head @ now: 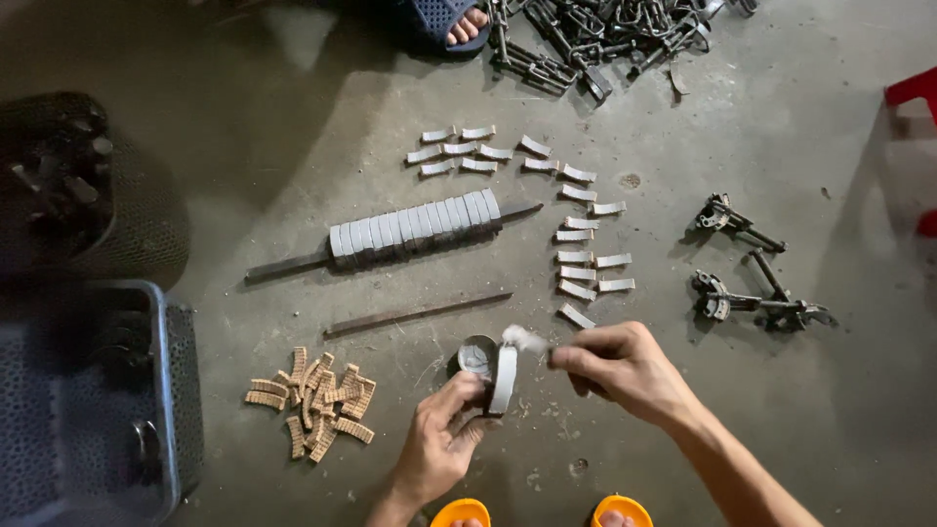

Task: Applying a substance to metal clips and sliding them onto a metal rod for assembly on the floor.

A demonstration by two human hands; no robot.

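Brushing a curved grey shoe over concrete floor (781, 410), between the knees.

Left hand (441, 441) pinched shut on curved grey shoe (504, 379), held upright on edge just beside small round tin (476, 355). Right hand (625, 366) closed on small brush (527, 339), white bristles touching shoe's top end. No labels or signs visible. Blue perforated crate (161, 390) at left edge. Tan ribbed pads (314, 402) heaped left of hands. Grey shoes stacked in row on flat bar (415, 225); loose grey shoes (576, 234) laid out above right hand.
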